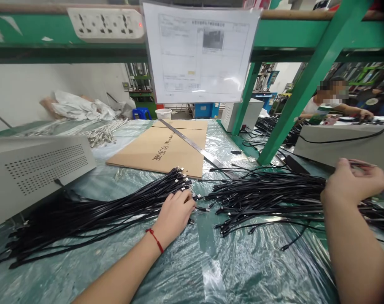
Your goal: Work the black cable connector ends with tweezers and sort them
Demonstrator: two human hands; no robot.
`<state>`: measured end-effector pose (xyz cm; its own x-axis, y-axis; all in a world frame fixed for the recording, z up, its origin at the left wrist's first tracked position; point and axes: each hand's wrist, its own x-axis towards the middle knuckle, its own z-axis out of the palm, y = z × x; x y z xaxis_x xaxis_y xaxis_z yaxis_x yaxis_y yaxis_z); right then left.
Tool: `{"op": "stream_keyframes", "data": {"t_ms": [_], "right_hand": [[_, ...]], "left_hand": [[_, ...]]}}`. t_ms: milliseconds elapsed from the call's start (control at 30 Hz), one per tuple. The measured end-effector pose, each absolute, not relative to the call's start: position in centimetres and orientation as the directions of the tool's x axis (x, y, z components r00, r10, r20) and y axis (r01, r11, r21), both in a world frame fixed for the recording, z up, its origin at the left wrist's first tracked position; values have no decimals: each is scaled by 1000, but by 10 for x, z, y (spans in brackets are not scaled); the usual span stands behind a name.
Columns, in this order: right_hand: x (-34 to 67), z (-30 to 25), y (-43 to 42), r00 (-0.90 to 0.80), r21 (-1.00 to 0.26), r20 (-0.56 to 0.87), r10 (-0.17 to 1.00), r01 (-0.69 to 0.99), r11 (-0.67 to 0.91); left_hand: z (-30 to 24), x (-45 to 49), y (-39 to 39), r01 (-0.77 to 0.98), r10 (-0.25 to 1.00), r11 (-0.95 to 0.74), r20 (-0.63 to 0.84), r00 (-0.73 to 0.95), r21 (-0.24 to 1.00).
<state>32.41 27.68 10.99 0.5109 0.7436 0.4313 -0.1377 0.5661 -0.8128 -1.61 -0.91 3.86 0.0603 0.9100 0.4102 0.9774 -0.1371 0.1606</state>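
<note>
My left hand (pixel 175 213), with a red string on the wrist, lies on the plug ends of a long bundle of black cables (pixel 93 211); its fingers curl over the metal connectors. A second heap of black cables (pixel 268 196) spreads across the right half of the bench. At the far right my right hand (pixel 353 181) is closed in a pinch on a thin black cable (pixel 363 164) lifted above that heap.
A perforated grey metal box (pixel 36 173) stands at the left. A cardboard sheet (pixel 166 147) and steel ruler (pixel 192 143) lie behind the cables on the plastic-covered bench (pixel 211 261). A green post (pixel 293 105) rises at the right; another person (pixel 331 101) works beyond it.
</note>
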Motion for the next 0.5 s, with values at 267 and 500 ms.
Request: {"op": "stream_keyframes", "data": {"t_ms": [267, 500], "right_hand": [[202, 75, 158, -451, -989, 148, 880, -41, 145], [190, 68, 97, -653, -943, 183, 735, 97, 320]], "left_hand": [[50, 10, -28, 877, 780, -379, 612, 131, 295], [54, 14, -33, 850, 705, -413, 705, 72, 327]]}}
